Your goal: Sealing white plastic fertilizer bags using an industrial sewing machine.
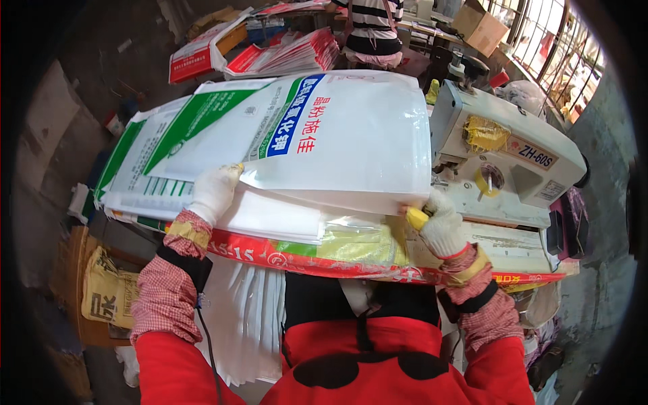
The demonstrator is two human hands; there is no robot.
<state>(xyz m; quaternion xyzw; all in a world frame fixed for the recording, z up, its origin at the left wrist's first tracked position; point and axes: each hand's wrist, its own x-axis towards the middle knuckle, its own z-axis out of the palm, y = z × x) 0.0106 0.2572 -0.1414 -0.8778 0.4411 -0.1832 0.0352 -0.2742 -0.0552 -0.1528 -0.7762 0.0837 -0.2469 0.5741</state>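
Observation:
A large white woven sack (364, 135) with green and blue printed bands lies across the work table, on top of other white-and-green sacks (145, 158). My left hand (214, 194), in a white glove, is closed on the sack's near edge at the middle, its fingertips at the fold. At the sack's near right corner, my right hand (440, 219), gloved with yellow covering on the fingers, pinches the edge. Just beyond that corner stands a white industrial sewing machine (499, 145). A folded white layer (277, 217) shows under the lifted near edge.
Red-and-yellow sheeting (236, 248) covers the table's front edge. White sacks (239, 317) hang over my lap. Red-and-white sacks (297, 55) are piled at the back, near another person (373, 30) in stripes. A cardboard box (479, 28) stands by the barred window (560, 47).

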